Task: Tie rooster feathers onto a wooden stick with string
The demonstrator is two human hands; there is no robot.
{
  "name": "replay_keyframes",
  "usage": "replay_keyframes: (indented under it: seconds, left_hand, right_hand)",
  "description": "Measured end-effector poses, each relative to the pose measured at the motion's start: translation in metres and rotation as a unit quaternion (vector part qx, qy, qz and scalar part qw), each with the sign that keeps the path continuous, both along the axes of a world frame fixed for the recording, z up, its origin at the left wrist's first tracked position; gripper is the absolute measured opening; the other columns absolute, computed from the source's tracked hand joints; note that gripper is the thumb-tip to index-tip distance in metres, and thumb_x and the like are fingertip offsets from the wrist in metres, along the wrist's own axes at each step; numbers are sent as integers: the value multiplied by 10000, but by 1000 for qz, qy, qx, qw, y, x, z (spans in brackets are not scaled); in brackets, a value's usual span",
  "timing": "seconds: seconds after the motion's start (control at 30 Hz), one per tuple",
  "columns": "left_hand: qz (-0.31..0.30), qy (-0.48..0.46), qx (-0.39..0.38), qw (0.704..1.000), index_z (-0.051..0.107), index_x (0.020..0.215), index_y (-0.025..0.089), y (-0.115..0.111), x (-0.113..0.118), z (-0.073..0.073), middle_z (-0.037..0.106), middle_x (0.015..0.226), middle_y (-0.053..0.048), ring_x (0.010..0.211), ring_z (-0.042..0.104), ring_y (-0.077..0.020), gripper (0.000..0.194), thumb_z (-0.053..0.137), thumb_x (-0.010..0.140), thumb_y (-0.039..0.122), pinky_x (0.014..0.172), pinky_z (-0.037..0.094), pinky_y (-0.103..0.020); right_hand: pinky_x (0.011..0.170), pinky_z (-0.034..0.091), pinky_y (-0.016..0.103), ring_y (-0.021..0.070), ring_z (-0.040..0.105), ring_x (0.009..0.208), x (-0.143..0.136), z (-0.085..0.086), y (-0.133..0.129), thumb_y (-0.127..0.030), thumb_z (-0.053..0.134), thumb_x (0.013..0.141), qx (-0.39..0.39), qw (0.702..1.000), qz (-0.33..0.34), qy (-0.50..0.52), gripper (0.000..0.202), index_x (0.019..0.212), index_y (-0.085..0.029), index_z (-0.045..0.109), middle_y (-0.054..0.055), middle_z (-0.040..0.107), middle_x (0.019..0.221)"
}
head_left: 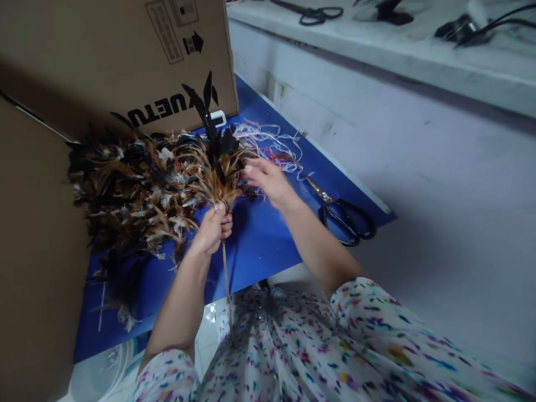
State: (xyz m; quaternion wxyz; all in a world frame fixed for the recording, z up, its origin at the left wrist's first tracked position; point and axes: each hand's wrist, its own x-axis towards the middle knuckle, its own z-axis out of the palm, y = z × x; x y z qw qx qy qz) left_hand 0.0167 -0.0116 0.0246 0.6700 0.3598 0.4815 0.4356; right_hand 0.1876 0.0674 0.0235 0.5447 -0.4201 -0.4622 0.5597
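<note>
My left hand is closed around the thin stick of a feather duster, just below its brown and black feathers. The bare stick runs down from my fist past the front edge of the blue table. To the right of the feathers is my right hand, its fingers stretched out and slightly apart; whether the fingertips touch the feathers I cannot tell. A big heap of brown, black and white feathers lies to the left of the duster. Beyond my right hand are loose white and red strings.
Large scissors with black handles lie at the table's right edge. A cardboard box stands behind the feathers. More scissors and dark cables rest on the pale ledge. A clear plastic tub sits below, at lower left.
</note>
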Motion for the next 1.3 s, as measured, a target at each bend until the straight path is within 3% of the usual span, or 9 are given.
replay_keyframes:
  seconds: [0.1, 0.23, 0.33, 0.43, 0.63, 0.83, 1.03, 1.2, 1.3]
  left_hand:
    - [3, -11, 8, 1000, 307, 726, 207, 2, -4, 2, 309, 578, 114, 395, 211, 12, 617, 786, 684, 593, 376, 127, -111]
    - [14, -19, 9, 1000, 308, 721, 203, 4, -7, 3, 314, 577, 108, 397, 208, 10, 565, 747, 754, 557, 380, 124, -114]
    - [19, -17, -2, 1000, 309, 724, 203, 5, -7, 3, 319, 574, 105, 398, 209, 7, 526, 713, 801, 531, 381, 123, -115]
    - [25, -14, -7, 1000, 304, 731, 206, 7, -8, 1, 318, 569, 107, 395, 205, 5, 503, 688, 830, 515, 380, 120, -115]
    - [28, -21, -8, 999, 297, 745, 212, 12, -12, -5, 319, 567, 111, 382, 206, 2, 468, 658, 863, 486, 379, 113, -124]
    - [27, -23, -20, 999, 297, 744, 211, 14, -12, -6, 324, 564, 109, 381, 203, 2, 461, 646, 874, 484, 381, 111, -128]
    - [32, -29, -20, 999, 292, 740, 212, 14, -12, -5, 322, 558, 111, 382, 196, 4, 492, 669, 850, 507, 382, 109, -126]
    - [27, -32, -14, 999, 298, 745, 213, 14, -12, -6, 324, 565, 110, 388, 203, 2, 509, 700, 820, 518, 381, 112, -124]
    - [20, -34, -12, 999, 289, 739, 216, 14, -13, -8, 311, 566, 111, 389, 200, 2, 533, 715, 800, 530, 379, 113, -122]
  right_hand:
    - [812, 516, 303, 130, 630, 791, 42, 7, 22, -232, 648, 816, 60, 987, -104, -106, 128, 936, -190, 667, 17, 673, 821]
    - [845, 519, 360, 178, 649, 853, 84, 4, 53, -119, 605, 792, 89, 929, -179, -312, 125, 862, -161, 700, 41, 677, 799]
    - [894, 517, 381, 233, 680, 912, 91, -1, 67, -95, 605, 778, 64, 845, -126, -516, 168, 853, -156, 742, 71, 725, 839]
    - [908, 519, 373, 267, 690, 992, 85, -9, 75, -122, 575, 822, 44, 781, -79, -618, 217, 912, -169, 767, 98, 754, 953]
    - [935, 524, 425, 309, 676, 1070, 75, -26, 92, -214, 604, 852, -17, 747, -61, -662, 222, 1013, -160, 748, 158, 733, 1088]
    - [976, 507, 431, 300, 672, 1050, 75, -28, 104, -87, 692, 738, -62, 830, -69, -550, 71, 714, -151, 675, 118, 736, 929]
    - [572, 536, 245, 135, 625, 592, 79, -14, 98, -155, 708, 785, -43, 906, -76, -413, 67, 755, -152, 649, 18, 657, 639]
    - [479, 448, 192, 77, 546, 492, 80, 12, 78, -28, 693, 739, -30, 971, -58, -228, 144, 690, -150, 633, 20, 666, 605]
    - [417, 385, 179, 74, 539, 476, 81, 24, 65, -23, 658, 773, -56, 984, -27, -167, 142, 726, -156, 642, 33, 693, 637]
